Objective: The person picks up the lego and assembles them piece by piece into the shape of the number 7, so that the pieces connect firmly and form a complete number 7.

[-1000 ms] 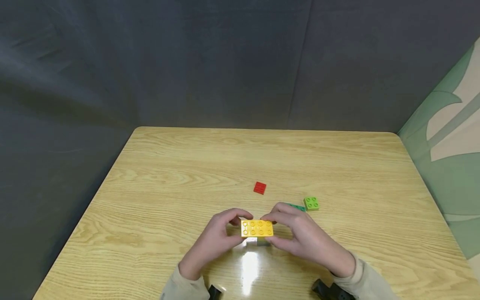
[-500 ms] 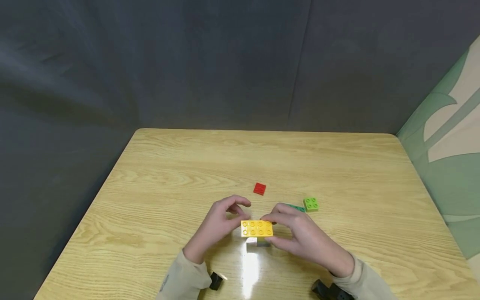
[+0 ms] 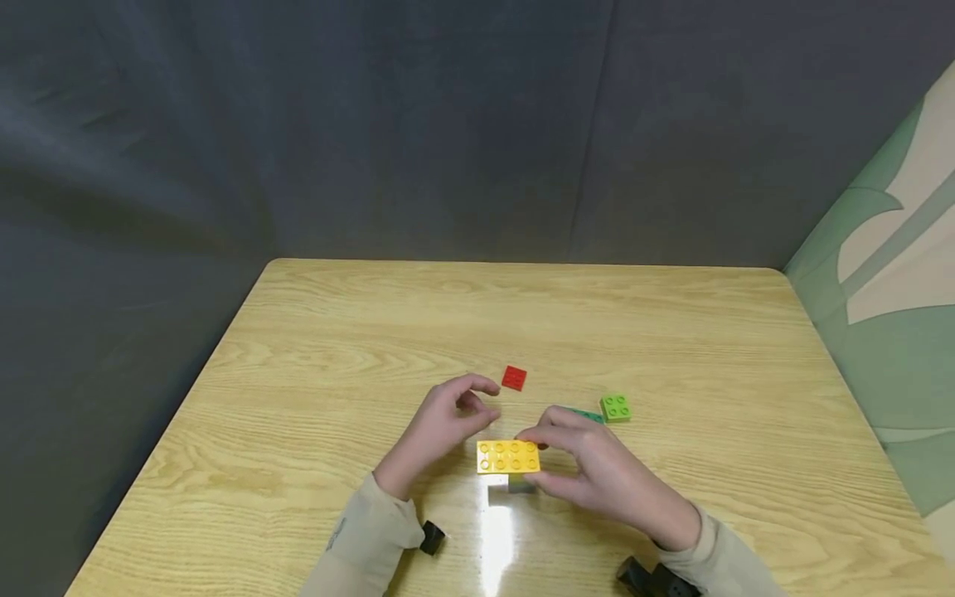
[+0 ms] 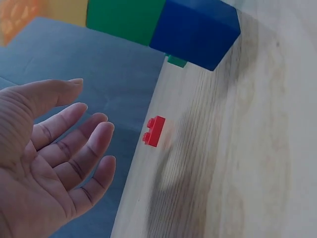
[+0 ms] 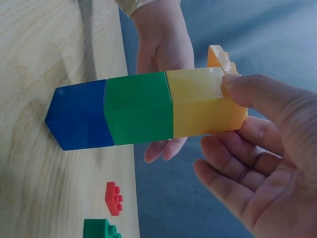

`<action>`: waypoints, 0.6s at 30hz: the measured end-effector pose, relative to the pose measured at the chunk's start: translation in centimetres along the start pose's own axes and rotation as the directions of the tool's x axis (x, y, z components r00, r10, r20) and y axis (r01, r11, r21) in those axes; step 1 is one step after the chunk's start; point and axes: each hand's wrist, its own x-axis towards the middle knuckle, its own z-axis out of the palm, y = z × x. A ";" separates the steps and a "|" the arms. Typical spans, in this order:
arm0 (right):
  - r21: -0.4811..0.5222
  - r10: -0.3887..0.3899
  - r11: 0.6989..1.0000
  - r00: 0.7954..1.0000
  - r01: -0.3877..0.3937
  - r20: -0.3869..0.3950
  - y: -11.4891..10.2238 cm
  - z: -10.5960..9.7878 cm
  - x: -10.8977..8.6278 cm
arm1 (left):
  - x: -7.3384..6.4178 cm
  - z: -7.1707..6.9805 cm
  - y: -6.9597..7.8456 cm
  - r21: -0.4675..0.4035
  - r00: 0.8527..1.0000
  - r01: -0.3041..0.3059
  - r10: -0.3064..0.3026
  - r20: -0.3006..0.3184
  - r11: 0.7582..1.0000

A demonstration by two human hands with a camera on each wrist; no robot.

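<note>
Right hand pinches the blue-green-yellow block tower up top! Left hand hovers apart, close beside it, fingers loosely curved

The stack is blue, green and yellow, the tabletop wood-grained.

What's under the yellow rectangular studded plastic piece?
Under that yellow piece come a yellow plastic block, a green plastic block, then, lowest, a blue plastic block. The right grip covers part of the upper join; the lowest block's underside is hidden.
</note>
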 end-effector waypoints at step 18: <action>0.018 0.003 1.000 1.000 -0.003 0.020 0.1 0.0 0.0 | 3.5 0.0 -1.3 0.042 0.997 0.027 -0.030 0.069 0.999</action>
